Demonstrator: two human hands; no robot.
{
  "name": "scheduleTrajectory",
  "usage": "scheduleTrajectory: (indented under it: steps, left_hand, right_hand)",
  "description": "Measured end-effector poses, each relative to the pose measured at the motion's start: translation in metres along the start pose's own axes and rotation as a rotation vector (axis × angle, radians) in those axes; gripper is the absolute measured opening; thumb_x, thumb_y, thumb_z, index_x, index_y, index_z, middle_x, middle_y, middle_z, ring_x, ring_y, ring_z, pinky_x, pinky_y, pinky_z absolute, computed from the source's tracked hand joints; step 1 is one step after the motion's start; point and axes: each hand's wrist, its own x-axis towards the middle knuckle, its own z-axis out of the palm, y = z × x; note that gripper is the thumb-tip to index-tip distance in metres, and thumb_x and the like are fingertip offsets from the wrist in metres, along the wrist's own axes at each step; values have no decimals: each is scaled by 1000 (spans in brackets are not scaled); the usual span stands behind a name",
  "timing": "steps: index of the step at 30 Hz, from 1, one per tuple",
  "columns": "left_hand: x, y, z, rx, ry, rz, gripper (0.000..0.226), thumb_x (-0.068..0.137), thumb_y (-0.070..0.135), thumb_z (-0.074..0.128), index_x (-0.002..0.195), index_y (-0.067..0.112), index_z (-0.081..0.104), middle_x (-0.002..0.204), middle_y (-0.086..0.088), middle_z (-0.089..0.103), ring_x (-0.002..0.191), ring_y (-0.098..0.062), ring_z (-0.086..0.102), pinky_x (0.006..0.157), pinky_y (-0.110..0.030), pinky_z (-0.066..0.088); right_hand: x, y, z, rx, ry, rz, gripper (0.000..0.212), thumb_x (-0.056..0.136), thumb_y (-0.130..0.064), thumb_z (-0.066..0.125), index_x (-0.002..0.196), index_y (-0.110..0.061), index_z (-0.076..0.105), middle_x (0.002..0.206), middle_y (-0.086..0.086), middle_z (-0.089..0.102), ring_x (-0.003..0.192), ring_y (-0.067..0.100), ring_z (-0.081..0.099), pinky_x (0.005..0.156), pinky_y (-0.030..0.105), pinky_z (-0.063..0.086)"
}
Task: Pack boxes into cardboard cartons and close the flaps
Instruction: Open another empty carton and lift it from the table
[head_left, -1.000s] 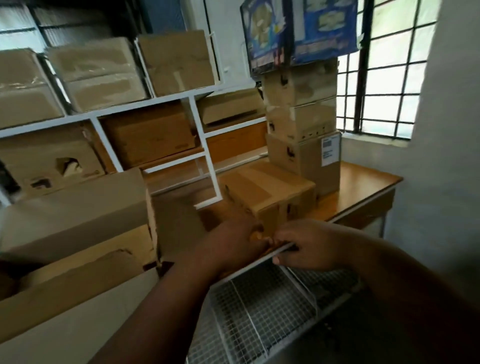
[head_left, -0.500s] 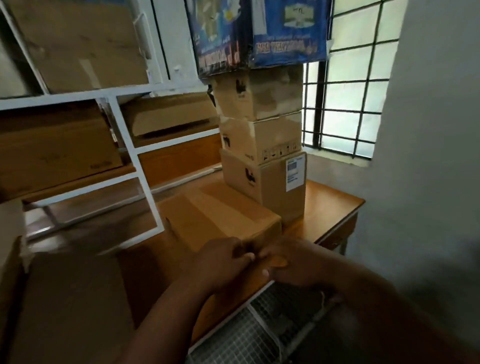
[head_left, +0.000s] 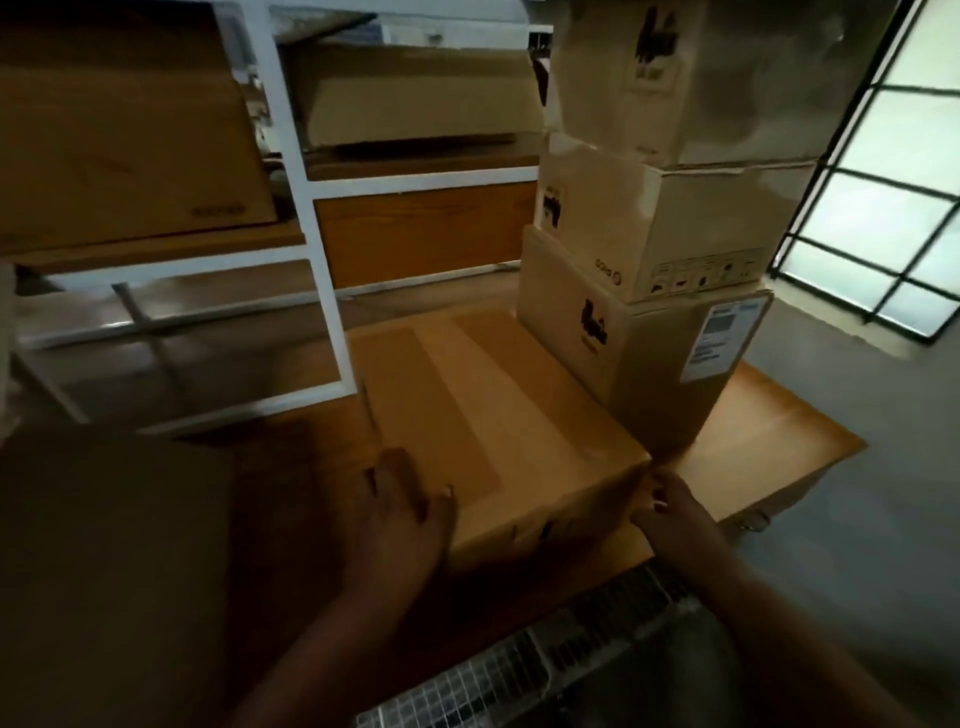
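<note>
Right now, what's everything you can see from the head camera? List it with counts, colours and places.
Taped carton: one, brown, on the table, nearest the hands.
Stacked cartons: three visible, tan, behind-right of the taped carton, bottom one bearing a white label.
Table: one, orange-brown wood.
Shelf frame: one, white, behind-left, holding at least two brown cartons.
Window: one, dark grille, right.
Wire rack: one, bottom edge.
Left hand: on the carton's near-left corner.
Right hand: at its near-right corner.

Print on the stacked cartons (head_left: 670, 223) is too blurred to read.
</note>
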Motion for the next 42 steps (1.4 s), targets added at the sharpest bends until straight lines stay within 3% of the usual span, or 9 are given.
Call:
scheduleTrajectory:
  steps: [4,10,14,19,22,28,32,39,42]
  left_hand:
    - [-30,-15,18,-730,-122,-501,54,84,75,62,122,36,68,121,7,74,111,-23,71,92,-42,58]
    - [-75,-8,49,-1056,-3,-767,45,84,65,63,116,33,67,92,7,84,89,-20,82,73,-38,65]
    - [-92,20,59,-1039,93,-709,68,84,71,60,141,33,60,137,-3,70,133,-36,63,116,-61,48]
    - [-117,49,66,-980,283,-567,55,91,47,72,144,42,63,141,-3,73,128,-37,68,107,-62,53]
    - [-133,66,59,-926,385,-453,56,91,36,72,146,41,65,141,-5,73,130,-40,67,109,-66,49]
    - [-149,111,16,-916,560,-341,48,104,11,60,131,47,76,129,9,78,119,-28,74,91,-51,60]
    - [-162,157,-27,-849,598,-184,53,102,10,59,127,53,76,125,15,78,119,-21,75,91,-47,60]
    - [-166,189,-84,-452,712,107,58,104,17,66,146,58,59,141,20,67,127,-4,67,96,-40,61]
    - [-149,179,-95,-388,704,79,54,99,32,72,144,58,58,143,18,63,126,-12,67,97,-47,62]
  right_hand:
    - [34,20,17,51,-183,44,72,103,-17,75,165,-28,40,156,2,55,139,32,57,115,53,49]
    - [71,50,14,33,-385,228,40,99,-27,78,138,-32,69,125,21,76,114,49,71,105,70,54]
    - [74,51,0,48,-459,115,62,87,-52,80,144,-42,58,108,-4,79,96,28,76,83,53,64]
    - [57,44,-15,464,-537,53,60,77,-29,89,123,-57,63,132,-9,72,114,19,77,95,41,61]
    - [46,32,-25,574,-486,-29,54,98,-18,82,143,-40,62,150,-5,59,123,20,73,99,43,64]
    - [21,-20,-66,618,-470,-302,51,105,-21,70,145,-49,57,133,-21,71,118,10,74,98,43,65]
    - [2,-72,-106,591,-380,-481,60,92,-41,65,150,-53,53,130,-22,71,113,10,75,96,48,63]
    - [-15,-138,-142,507,-185,-725,61,103,-32,64,154,-60,46,120,-29,72,88,6,79,64,11,58]
    - [-13,-155,-134,446,-156,-733,61,105,-36,67,155,-61,43,128,-33,68,88,6,79,60,14,59]
